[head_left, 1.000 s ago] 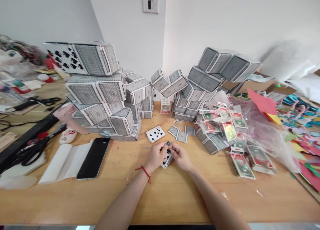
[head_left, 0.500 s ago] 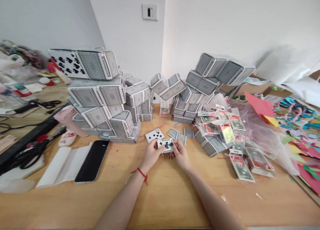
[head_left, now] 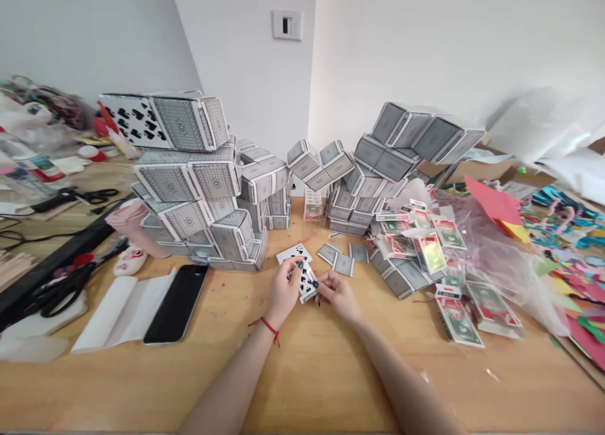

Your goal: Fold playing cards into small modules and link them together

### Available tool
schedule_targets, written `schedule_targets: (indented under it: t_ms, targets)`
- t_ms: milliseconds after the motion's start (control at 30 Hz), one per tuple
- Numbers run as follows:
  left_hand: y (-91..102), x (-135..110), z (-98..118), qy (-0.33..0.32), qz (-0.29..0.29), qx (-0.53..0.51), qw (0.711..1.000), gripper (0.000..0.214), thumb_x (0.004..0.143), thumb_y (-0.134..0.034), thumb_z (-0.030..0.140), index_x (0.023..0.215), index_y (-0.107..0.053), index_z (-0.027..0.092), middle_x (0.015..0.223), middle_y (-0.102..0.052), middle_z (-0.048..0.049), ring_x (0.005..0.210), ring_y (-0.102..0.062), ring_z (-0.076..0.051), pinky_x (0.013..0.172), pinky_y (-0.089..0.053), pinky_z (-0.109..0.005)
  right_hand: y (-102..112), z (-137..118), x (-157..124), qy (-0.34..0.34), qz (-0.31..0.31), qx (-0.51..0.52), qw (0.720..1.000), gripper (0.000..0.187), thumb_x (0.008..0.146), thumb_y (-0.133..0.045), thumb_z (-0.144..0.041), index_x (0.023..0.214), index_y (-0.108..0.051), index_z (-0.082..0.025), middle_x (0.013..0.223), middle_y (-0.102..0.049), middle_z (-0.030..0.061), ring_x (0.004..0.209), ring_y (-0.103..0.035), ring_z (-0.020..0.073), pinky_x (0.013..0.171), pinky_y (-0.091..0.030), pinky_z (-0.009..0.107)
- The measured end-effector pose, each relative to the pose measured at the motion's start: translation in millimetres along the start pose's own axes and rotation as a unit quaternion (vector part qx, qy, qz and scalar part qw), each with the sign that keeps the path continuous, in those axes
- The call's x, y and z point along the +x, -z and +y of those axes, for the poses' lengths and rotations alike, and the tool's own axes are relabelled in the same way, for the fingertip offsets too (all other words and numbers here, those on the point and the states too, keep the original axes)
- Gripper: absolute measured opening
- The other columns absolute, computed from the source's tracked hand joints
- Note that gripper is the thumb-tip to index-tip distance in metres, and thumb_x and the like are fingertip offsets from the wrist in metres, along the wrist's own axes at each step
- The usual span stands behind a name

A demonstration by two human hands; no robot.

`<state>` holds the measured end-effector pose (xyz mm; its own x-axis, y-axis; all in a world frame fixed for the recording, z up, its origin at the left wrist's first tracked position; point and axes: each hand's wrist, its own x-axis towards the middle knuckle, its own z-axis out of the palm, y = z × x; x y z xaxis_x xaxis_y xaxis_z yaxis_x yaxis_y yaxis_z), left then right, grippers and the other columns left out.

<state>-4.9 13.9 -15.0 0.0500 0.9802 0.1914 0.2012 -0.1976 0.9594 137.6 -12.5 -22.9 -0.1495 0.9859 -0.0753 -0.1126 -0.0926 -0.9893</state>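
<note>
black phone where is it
In the head view the flat black phone lies on the wooden table, left of the left hand holding a playing card, beside a white folded paper sheet.

A single camera rides on the person's head, above the near edge of the light wooden tabletop (head_left: 307, 372). It faces forward toward 12 o'clock and tilts down. Both bare forearms enter from 6 o'clock. The left hand (head_left: 282, 290) and right hand (head_left: 336, 294) meet on a small black-and-white playing card (head_left: 307, 285) close under the lens, just below frame centre. The wide view takes in stacked grey-patterned card boxes (head_left: 189, 170) at 10 o'clock, a white wall switch plate (head_left: 287, 25) at 12 and coloured paper scraps (head_left: 562, 233) at 3 o'clock.
</note>
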Motion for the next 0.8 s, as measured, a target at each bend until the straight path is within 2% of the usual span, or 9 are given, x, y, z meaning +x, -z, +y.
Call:
schedule_targets:
  t_ms: [67,167,233,333,400,467,533,667,800]
  targets:
    - [-1.6,-1.1,1.8,-0.004,0.011,0.005,1.000,0.024,0.078,-0.042,0.024,0.099,-0.051,0.016,0.076,-0.058,-0.0039,0.064,-0.053,-0.012,0.058,-0.041,-0.023,-3.2,-1.4,-3.0,-0.014,-0.034,0.022,0.999,0.030,0.069,-0.059,-0.043,0.077,-0.045,-0.017,0.051,-0.054,-0.0046,0.040,-0.050,0.0090,0.039,-0.038,0.019]
    - [-2.6,-0.6,0.8,0.001,-0.013,0.011,1.000,0.024,0.078,-0.044,0.025,0.099,-0.050,0.017,0.074,-0.058,-0.0025,0.062,-0.053,-0.012,0.057,-0.041,-0.022,-7.9,-2.8,-6.3,-0.021,-0.051,0.049,0.997,0.033,0.071,-0.057,-0.043,0.089,-0.043,-0.019,0.055,-0.054,-0.0056,0.037,-0.049,0.0082,0.035,-0.037,0.018]
    - [-2.1,0.6,0.0,0.015,-0.013,-0.002,1.000,0.024,0.078,-0.043,0.027,0.100,-0.049,0.017,0.075,-0.057,-0.0022,0.062,-0.053,-0.012,0.058,-0.041,-0.022,-9.6,-2.5,-6.5,-0.020,-0.045,0.054,0.997,0.034,0.072,-0.055,-0.043,0.093,-0.042,-0.020,0.056,-0.054,-0.0053,0.036,-0.049,0.0080,0.034,-0.036,0.018]
    - [-0.7,1.9,0.0,0.032,0.011,-0.043,0.998,0.025,0.081,-0.037,0.029,0.098,-0.051,0.017,0.081,-0.057,-0.0031,0.070,-0.053,-0.013,0.064,-0.042,-0.024,-8.9,-1.1,-3.9,-0.007,-0.005,0.060,0.998,0.034,0.072,-0.055,-0.043,0.092,-0.040,-0.020,0.056,-0.055,-0.0049,0.036,-0.049,0.0086,0.033,-0.036,0.018]
    - [-0.9,1.3,-0.5,0.042,-0.012,-0.059,0.997,0.024,0.081,-0.036,0.029,0.094,-0.052,0.017,0.081,-0.057,-0.0025,0.071,-0.052,-0.013,0.064,-0.042,-0.024,-7.3,-0.5,-1.8,0.003,0.023,0.068,0.997,0.034,0.072,-0.054,-0.043,0.093,-0.039,-0.021,0.056,-0.056,-0.0049,0.037,-0.050,0.0094,0.035,-0.038,0.019]
    - [-3.1,-0.5,-1.8,0.052,-0.047,-0.060,0.996,0.021,0.079,-0.039,0.028,0.090,-0.053,0.017,0.074,-0.056,-0.0006,0.063,-0.051,-0.012,0.059,-0.041,-0.022,-6.1,-0.7,-0.4,0.008,0.037,0.078,0.996,0.034,0.072,-0.055,-0.042,0.093,-0.038,-0.022,0.055,-0.055,-0.0053,0.039,-0.051,0.0103,0.036,-0.040,0.020]
    - [-6.8,-2.9,-3.5,0.054,-0.058,-0.068,0.995,0.020,0.078,-0.040,0.027,0.092,-0.052,0.017,0.072,-0.055,0.0003,0.059,-0.049,-0.011,0.055,-0.040,-0.021,-5.8,-1.8,-0.2,0.008,0.037,0.087,0.995,0.034,0.071,-0.055,-0.041,0.093,-0.037,-0.022,0.054,-0.055,-0.0057,0.040,-0.053,0.0110,0.037,-0.041,0.020]
    - [-12.7,-6.9,-4.2,0.043,-0.042,-0.098,0.993,0.024,0.079,-0.039,0.026,0.099,-0.047,0.017,0.079,-0.055,-0.0025,0.065,-0.052,-0.012,0.056,-0.042,-0.022,-8.3,-4.3,-1.9,0.002,0.020,0.103,0.994,0.037,0.071,-0.055,-0.041,0.096,-0.036,-0.023,0.055,-0.057,-0.0057,0.040,-0.054,0.0116,0.038,-0.043,0.021]
    - [-13.9,-9.7,-0.8,0.061,-0.055,-0.126,0.989,0.024,0.081,-0.035,0.029,0.102,-0.043,0.019,0.083,-0.055,-0.0028,0.056,-0.051,-0.010,0.048,-0.042,-0.021,-11.4,-4.8,-3.4,-0.005,0.011,0.111,0.994,0.032,0.076,-0.048,-0.044,0.095,-0.035,-0.023,0.055,-0.058,-0.0048,0.038,-0.054,0.0117,0.035,-0.041,0.020]
